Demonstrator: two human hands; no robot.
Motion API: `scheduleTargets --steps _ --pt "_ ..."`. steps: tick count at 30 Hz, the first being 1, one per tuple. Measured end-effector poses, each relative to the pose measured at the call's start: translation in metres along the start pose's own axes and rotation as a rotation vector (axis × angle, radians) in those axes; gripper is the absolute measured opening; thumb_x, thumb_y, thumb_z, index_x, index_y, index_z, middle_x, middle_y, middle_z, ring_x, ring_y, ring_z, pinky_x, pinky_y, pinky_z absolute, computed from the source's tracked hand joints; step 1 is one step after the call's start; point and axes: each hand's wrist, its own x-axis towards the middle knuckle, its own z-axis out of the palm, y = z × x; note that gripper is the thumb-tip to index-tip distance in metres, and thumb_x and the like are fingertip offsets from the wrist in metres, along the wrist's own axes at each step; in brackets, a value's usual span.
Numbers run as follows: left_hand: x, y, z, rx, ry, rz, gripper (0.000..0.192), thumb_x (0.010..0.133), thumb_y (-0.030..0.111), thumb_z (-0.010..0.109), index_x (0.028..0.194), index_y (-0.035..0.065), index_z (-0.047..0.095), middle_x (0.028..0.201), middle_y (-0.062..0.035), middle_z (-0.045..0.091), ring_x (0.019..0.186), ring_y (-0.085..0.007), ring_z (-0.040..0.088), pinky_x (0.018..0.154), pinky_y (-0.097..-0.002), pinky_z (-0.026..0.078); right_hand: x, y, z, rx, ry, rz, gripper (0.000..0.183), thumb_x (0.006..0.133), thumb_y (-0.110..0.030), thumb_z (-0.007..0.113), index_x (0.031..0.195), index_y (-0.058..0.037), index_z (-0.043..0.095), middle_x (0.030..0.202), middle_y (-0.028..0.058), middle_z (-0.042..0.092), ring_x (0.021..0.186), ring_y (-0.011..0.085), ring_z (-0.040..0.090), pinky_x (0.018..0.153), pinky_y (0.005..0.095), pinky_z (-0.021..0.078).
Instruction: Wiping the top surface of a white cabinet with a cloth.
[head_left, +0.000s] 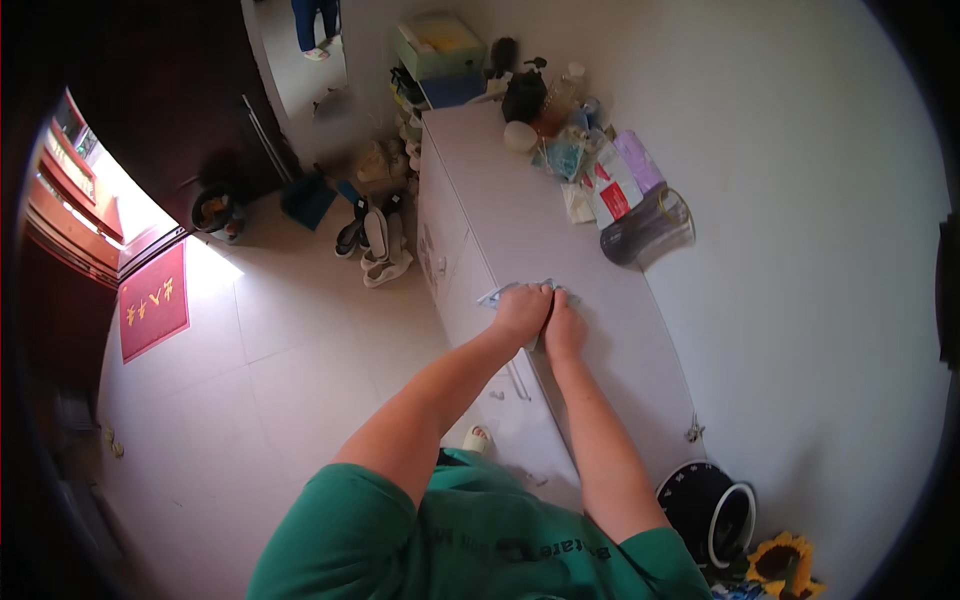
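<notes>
My left hand (523, 309) and my right hand (565, 328) are pressed together above the front edge of a white cabinet (480, 180). Both have their fingers curled around a thin, pale bluish cloth (491, 298). Its crumpled corners stick out past the knuckles on either side, and a pale strip hangs below; my fingers hide the rest. Beyond my hands, a dark glass vase (634, 229) lies on its side against the wall. Behind it are a white packet with red print (615, 187) and a purple packet (639, 161).
Bottles (525, 96), a round white jar (520, 136) and a storage box (440, 46) crowd the cabinet's far end. A black hat (694, 499) and a sunflower (781, 562) are at the near right. Shoes (379, 236), a dustpan (307, 201) and a red doormat (155, 304) lie on the floor.
</notes>
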Motion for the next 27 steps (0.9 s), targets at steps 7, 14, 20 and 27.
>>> scheduleTargets --steps 7,14,20,27 --pt "-0.056 0.033 0.008 -0.058 -0.070 0.208 0.014 0.083 0.016 0.049 0.089 0.0047 0.056 0.085 -0.0118 0.062 0.079 -0.0284 0.064 0.062 -0.0382 0.051 -0.080 0.029 -0.005 -0.015 0.160 0.015 0.020 0.092 -0.023 0.041 0.109 -0.0158 0.047 0.082 0.0136 0.066 0.077 0.0357 0.062 0.063 0.0456 0.0476" --pt "-0.097 0.055 0.020 -0.126 -0.099 0.385 0.015 0.081 0.017 0.051 0.090 0.0049 0.056 0.085 -0.0108 0.062 0.078 -0.0264 0.064 0.060 -0.0375 0.051 -0.144 0.053 -0.009 -0.053 0.229 0.028 0.018 0.087 -0.020 0.051 0.104 -0.0139 0.051 0.069 0.0136 0.063 0.064 0.0359 0.061 0.054 0.0470 0.0448" --pt "-0.091 0.052 0.010 -0.145 -0.118 0.407 0.012 0.078 0.017 0.054 0.082 0.0070 0.059 0.079 -0.0085 0.065 0.073 -0.0235 0.065 0.059 -0.0335 0.052 -0.139 0.046 -0.013 -0.102 0.202 0.027 0.016 0.087 -0.019 0.051 0.103 -0.0140 0.051 0.072 0.0127 0.064 0.067 0.0349 0.062 0.056 0.0468 0.0457" --pt "-0.049 0.022 0.002 -0.061 -0.124 0.312 0.013 0.078 0.018 0.054 0.085 0.0067 0.058 0.083 -0.0092 0.063 0.077 -0.0252 0.063 0.063 -0.0391 0.050 -0.077 0.029 -0.012 -0.052 0.145 -0.020 0.023 0.086 -0.019 0.052 0.108 -0.0158 0.051 0.077 0.0125 0.065 0.071 0.0331 0.063 0.059 0.0461 0.0471"
